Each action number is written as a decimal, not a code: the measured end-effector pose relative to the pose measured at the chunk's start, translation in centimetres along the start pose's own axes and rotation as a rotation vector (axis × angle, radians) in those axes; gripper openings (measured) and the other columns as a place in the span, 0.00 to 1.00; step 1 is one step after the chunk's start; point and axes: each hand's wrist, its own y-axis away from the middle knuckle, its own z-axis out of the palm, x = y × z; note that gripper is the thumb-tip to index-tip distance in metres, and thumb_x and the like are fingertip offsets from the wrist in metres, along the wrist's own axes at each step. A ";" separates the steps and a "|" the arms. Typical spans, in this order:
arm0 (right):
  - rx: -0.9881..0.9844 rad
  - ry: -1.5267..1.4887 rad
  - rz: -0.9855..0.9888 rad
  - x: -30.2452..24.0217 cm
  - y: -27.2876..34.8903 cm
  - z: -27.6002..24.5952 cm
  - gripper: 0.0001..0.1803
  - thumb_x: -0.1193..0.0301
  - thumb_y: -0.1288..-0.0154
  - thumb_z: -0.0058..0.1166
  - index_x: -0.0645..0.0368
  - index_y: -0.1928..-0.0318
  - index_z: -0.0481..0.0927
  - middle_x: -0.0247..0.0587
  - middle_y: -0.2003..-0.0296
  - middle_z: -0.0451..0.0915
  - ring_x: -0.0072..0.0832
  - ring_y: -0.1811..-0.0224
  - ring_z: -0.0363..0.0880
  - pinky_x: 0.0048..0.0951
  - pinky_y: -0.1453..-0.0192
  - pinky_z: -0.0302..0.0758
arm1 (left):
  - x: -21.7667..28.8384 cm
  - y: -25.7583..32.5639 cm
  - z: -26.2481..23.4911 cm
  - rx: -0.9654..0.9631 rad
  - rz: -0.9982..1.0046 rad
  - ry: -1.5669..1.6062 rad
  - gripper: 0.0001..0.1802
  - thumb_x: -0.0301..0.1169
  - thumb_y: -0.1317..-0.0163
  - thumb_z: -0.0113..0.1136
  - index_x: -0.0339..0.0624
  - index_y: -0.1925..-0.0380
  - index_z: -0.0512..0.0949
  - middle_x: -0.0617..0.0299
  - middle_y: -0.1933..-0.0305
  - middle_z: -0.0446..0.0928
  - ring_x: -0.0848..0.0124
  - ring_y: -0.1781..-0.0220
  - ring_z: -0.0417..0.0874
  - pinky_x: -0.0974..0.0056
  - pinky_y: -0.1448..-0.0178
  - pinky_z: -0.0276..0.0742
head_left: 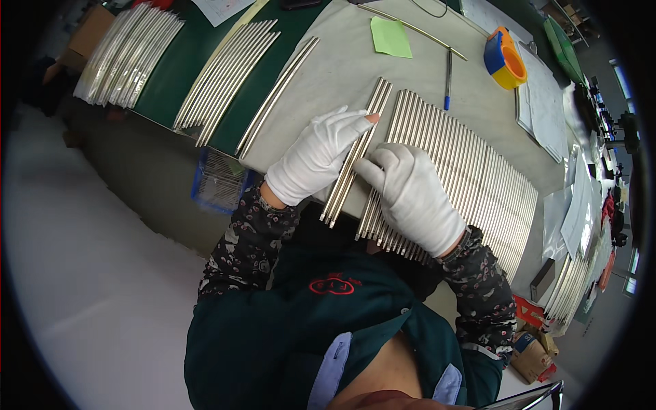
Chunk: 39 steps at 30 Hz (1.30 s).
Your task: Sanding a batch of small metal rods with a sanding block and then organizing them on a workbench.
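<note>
My left hand (316, 156) wears a white glove with one bare fingertip. Its fingers are stretched out and rest against a narrow group of shiny metal rods (336, 198) lying lengthwise between my hands. My right hand (418, 195), also gloved, has its fingers curled. Its knuckles are over the left part of a wide row of similar metal rods (471, 164), and its fingertips point at the narrow group. Whether those fingertips grip anything is hidden.
More rods (277, 96) lie left on the table (328, 61), beside a bundle (229, 75) and plastic-wrapped rods (130, 55). Farther off are a green note (391, 37), a pen (448, 82), a tape dispenser (506, 60) and papers (543, 102). A blue basket (217, 184) stands below the edge.
</note>
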 end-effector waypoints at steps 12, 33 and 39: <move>0.013 -0.003 0.069 -1.2 1.8 -2.5 0.14 0.74 0.53 0.55 0.60 0.62 0.76 0.49 0.51 0.73 0.41 0.50 0.74 0.41 0.47 0.71 | 1.6 0.3 -5.1 0.234 -0.423 -0.718 0.13 0.27 0.47 0.63 0.40 0.61 0.78 0.55 0.62 0.78 0.55 0.59 0.79 0.54 0.55 0.75; 0.073 -0.039 0.428 -2.0 11.6 -5.2 0.27 0.80 0.54 0.61 0.56 0.49 0.73 0.47 0.44 0.70 0.43 0.46 0.72 0.42 0.44 0.70 | 5.1 -0.8 -4.0 -0.039 -0.687 -0.514 0.11 0.34 0.48 0.60 0.39 0.82 0.75 0.52 0.77 0.77 0.53 0.75 0.79 0.54 0.69 0.75; -0.020 -0.022 0.431 -1.8 11.9 -4.5 0.28 0.73 0.50 0.63 0.58 0.46 0.71 0.52 0.41 0.67 0.48 0.37 0.67 0.47 0.35 0.65 | 5.6 -0.6 -2.0 -0.117 -0.213 -0.477 0.11 0.35 0.48 0.63 0.38 0.73 0.78 0.54 0.69 0.79 0.56 0.68 0.82 0.56 0.61 0.78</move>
